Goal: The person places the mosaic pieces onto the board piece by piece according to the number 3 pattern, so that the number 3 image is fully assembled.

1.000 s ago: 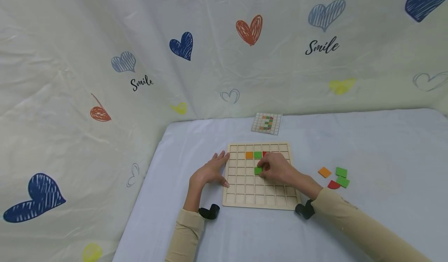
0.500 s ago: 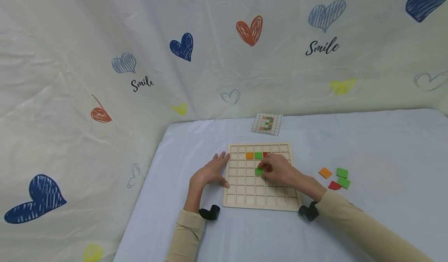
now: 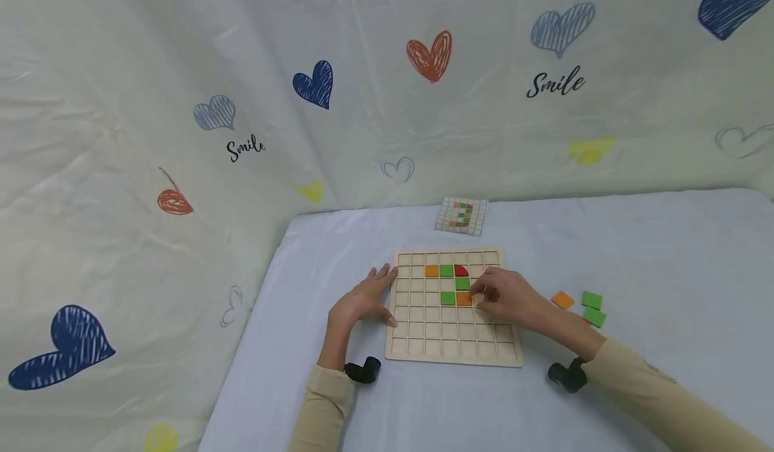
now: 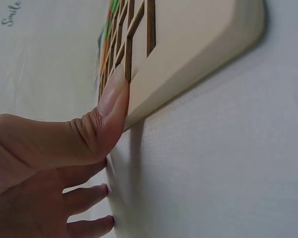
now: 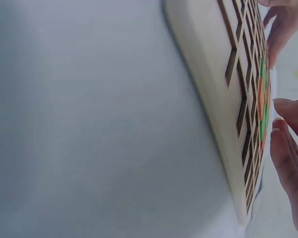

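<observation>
A wooden grid board (image 3: 417,348) lies on the white table. In its cells sit an orange tile (image 3: 432,271), a green tile (image 3: 446,270) and a red quarter-round tile (image 3: 461,270) in one row. Below them are a green tile (image 3: 462,283), another green tile (image 3: 447,298) and an orange tile (image 3: 463,298). My left hand (image 3: 361,299) rests at the board's left edge, fingers spread, the thumb (image 4: 114,96) touching the rim. My right hand (image 3: 508,296) is over the board's right side, fingertips beside the lower orange tile. The right wrist view shows a gap between thumb and fingers, with nothing held.
To the right of the board lie a loose orange tile (image 3: 562,299) and two green tiles (image 3: 592,299); a red piece is mostly hidden by the right forearm. Behind the board is a pattern card (image 3: 461,215). A printed curtain (image 3: 363,123) hangs along the back and left.
My right hand has drawn back rightward from the lower green tile. The red quarter-round, a green tile and the lower orange tile now show in full. The left hand stays put.
</observation>
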`<action>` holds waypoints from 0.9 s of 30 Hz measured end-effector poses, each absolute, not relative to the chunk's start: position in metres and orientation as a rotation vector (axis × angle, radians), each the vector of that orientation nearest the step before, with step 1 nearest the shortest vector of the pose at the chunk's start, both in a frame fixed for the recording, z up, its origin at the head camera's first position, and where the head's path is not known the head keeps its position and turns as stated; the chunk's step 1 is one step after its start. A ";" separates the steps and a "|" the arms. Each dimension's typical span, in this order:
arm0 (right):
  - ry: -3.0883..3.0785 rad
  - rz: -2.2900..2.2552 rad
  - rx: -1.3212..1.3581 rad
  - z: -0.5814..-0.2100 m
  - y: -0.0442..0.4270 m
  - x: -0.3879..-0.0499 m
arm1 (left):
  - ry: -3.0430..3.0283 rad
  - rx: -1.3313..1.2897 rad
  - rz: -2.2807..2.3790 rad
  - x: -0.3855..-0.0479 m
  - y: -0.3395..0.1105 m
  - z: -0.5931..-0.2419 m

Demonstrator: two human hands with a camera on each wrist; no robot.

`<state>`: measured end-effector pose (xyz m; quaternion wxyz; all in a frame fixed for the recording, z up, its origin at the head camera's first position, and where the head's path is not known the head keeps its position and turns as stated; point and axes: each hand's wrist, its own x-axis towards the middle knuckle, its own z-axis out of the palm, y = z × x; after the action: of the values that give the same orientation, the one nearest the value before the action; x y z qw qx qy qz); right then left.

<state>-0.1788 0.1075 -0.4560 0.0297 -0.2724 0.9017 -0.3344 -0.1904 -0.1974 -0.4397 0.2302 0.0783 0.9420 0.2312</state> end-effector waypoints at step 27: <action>2.921 -0.933 -0.608 -0.461 0.199 -0.154 | 2.579 0.227 0.654 -0.191 -0.199 -0.441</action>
<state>-0.1539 0.1994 -0.4608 0.0077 -0.1945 0.9344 -0.2984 -0.1909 -0.1991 -0.4414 0.2333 0.0826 0.9392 0.2380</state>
